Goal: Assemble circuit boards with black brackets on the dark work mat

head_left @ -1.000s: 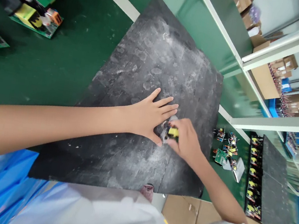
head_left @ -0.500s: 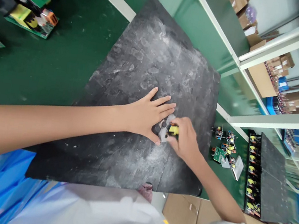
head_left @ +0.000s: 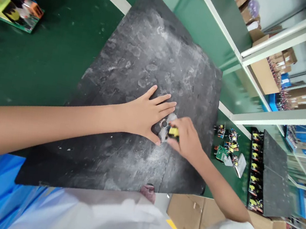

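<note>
My left hand [head_left: 148, 114] lies flat with its fingers spread on a scuffed black mat [head_left: 148, 68]. To its right, my right hand [head_left: 188, 139] pinches a small black transformer [head_left: 173, 132] with a yellow band between thumb and fingers. The transformer is low over the mat; whether it touches the surface cannot be made out. Between the two hands is a pale, powdery patch [head_left: 163, 132] with a small dark round spot [head_left: 164, 123] at its upper side.
Right of the mat, several circuit boards [head_left: 223, 154] lie on the green bench [head_left: 62, 52]. Beyond them stands a black tray [head_left: 251, 170] with a row of yellow-topped parts. Larger boards [head_left: 12, 11] are at upper left, cardboard boxes [head_left: 184, 213] below right, and a white frame rail [head_left: 280, 119] crosses at right.
The whole view has shifted slightly, so the mat and both hands appear a little further left. My hands keep nearly the same pose, the transformer still in the right one.
</note>
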### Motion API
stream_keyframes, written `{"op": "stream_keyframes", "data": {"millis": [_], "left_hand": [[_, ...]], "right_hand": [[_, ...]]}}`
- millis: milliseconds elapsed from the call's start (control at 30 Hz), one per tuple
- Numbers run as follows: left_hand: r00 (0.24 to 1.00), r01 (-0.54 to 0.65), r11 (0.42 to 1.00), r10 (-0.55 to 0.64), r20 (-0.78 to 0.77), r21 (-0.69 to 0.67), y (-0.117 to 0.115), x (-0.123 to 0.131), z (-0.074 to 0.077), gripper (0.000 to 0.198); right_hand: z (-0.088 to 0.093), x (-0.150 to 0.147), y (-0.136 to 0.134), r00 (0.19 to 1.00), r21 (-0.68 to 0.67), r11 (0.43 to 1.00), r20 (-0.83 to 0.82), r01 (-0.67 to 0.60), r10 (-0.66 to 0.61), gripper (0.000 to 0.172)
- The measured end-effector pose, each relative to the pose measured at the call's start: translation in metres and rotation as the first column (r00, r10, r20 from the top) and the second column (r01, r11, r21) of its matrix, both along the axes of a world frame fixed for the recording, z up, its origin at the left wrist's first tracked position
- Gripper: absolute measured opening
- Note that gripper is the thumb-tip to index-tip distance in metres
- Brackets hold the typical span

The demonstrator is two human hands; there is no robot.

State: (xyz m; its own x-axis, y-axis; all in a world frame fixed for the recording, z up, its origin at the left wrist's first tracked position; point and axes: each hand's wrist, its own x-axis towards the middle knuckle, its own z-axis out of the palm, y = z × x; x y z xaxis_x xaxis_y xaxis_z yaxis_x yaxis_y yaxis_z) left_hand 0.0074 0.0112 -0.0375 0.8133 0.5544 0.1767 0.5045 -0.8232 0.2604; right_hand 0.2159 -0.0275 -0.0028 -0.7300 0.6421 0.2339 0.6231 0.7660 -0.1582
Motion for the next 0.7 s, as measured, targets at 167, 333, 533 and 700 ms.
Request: {"op": "stream_keyframes", "data": {"millis": [167, 333, 533, 700], "left_hand": [[1.0, -0.003, 1.0, 0.003, -0.001, -0.013, 0.0001, 0.0003, -0.0007, 0.103], [0.999, 0.002, 1.0, -0.002, 0.036, -0.003, 0.0006, 0.0006, -0.0012, 0.101], [0.999, -0.003, 0.998, 0.001, -0.043, -0.057, 0.0, 0.0011, 0.0052, 0.101], [1.0, -0.004, 0.999, 0.004, -0.004, -0.042, 0.0004, 0.0021, 0.0028, 0.101]], "right_hand": [[0.0007, -0.0039, -0.0011, 0.998, 0.024, 0.998, -0.016, 0.063, -0.063, 0.045], [0.0004, -0.0031, -0.0013, 0.999, 0.015, 0.999, 0.012, 0.032, -0.032, 0.046], [0.0002, -0.0034, -0.0032, 1.0, 0.005, 1.0, 0.025, 0.009, -0.009, 0.042], [-0.0012, -0.0035, 0.003, 0.993, 0.038, 0.993, -0.043, 0.116, -0.114, 0.039]]}}
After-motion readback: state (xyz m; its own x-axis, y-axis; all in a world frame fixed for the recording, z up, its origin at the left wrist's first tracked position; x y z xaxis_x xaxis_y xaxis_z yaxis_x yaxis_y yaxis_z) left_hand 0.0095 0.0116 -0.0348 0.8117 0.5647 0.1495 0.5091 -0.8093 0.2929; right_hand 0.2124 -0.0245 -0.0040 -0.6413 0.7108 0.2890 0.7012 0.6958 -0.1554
